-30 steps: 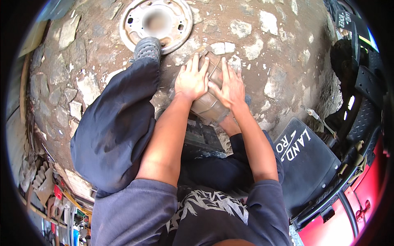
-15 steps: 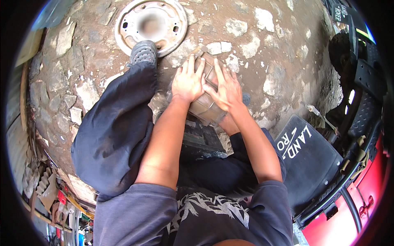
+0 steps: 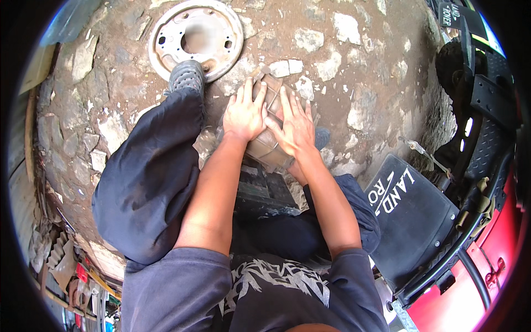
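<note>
A brownish casing with a grid of raised ribs [image 3: 263,148] lies under both hands between my legs. My left hand [image 3: 245,112] rests on its upper left part, fingers stretched out flat. My right hand [image 3: 290,124] lies on its right side with fingers extended and its thumb near my left hand. My left foot in a grey clog [image 3: 186,76] is at the near edge of a round metal backing plate [image 3: 224,25], which has a central hole and bolts. My right ankle [image 3: 296,172] shows beneath the casing. A dark block [image 3: 260,191] lies below it, partly shaded.
The ground [image 3: 357,77] is dirt with embedded stones. At right are a vehicle's black mud flap [image 3: 409,232], black metal step [image 3: 492,105] and red bodywork [image 3: 456,293]. Corrugated scrap and assorted clutter [image 3: 66,260] line the lower left, beside a sheet-metal wall [image 3: 25,138].
The whole view has shifted slightly, with hands, casing and backing plate all a little further left and lower in the picture. Both hands stay flat on the casing.
</note>
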Available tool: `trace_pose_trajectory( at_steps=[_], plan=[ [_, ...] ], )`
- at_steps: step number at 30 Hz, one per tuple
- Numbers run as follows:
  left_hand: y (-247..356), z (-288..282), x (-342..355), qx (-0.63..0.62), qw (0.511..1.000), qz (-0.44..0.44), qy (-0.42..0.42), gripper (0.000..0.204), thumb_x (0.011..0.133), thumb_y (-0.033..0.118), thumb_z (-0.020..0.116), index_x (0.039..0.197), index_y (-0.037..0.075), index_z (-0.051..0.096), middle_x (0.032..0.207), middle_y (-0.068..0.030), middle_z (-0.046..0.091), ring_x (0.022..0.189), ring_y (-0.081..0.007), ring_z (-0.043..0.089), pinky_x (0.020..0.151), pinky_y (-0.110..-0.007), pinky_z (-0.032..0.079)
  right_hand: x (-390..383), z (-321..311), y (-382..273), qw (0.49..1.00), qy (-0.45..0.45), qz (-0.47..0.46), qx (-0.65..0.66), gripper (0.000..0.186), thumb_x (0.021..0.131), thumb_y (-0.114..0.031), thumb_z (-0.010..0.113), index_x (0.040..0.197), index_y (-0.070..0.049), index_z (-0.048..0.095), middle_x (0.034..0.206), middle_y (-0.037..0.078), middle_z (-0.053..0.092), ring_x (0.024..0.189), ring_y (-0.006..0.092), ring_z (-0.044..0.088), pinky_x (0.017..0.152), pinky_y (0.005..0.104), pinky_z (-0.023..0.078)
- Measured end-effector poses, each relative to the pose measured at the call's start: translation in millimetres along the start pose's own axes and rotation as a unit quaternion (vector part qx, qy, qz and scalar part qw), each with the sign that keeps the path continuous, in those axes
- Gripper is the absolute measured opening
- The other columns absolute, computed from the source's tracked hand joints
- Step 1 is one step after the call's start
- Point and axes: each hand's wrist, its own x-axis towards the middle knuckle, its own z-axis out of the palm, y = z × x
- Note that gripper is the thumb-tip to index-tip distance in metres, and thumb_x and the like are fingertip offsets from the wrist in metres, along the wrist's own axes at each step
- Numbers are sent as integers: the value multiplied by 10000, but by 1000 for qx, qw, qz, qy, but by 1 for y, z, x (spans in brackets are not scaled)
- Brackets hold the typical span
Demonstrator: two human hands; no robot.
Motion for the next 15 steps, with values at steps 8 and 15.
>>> trace_pose_trajectory(
  at_steps=[8, 15],
  plan=[
    [8, -3, 2, -4, 1000, 11, 21, 594, 1036, 349, 571, 1599, 166, 523, 1623, -238, 463, 1450, -386, 502, 1175, -511, 450, 55, -14, 35, 965, -59, 203, 154, 899, 1064, -656, 465, 1673, -5, 353, 1552, 314, 554, 1470, 484, 500, 1273, 502, 360],
    [1, -3, -1, -7, 999, 3, 31, 600, 1024, 351, 581, 1589, 154, 536, 1615, -256, 471, 1431, -388, 518, 1157, -511, 457, 6, -5, 33, 977, 21, 122, 174, 829, 1064, -589, 502, 1629, 13, 424, 1548, 334, 546, 1453, 502, 508, 1241, 519, 386]
  ],
)
